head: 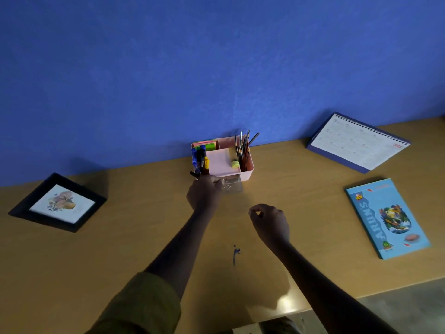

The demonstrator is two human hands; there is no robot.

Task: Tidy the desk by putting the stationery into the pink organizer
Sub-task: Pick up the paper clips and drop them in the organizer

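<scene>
Single view, worn on the person's head. It faces forward and down across the desk [101, 256] toward the wall [216, 56], near the desk, wide-angled. The frame is tilted: the desk's far edge sits lower at left.

- The scene is dim, with a bluish cast over the wall [216, 68].
- A pale glare patch lies on the desk [120, 225] near its front edge.
- A soft shadow falls on the wall behind the picture frame [57, 203].
- The left hand [204, 192] is slightly blurred; the wide lens bows the desk's back line.
</scene>
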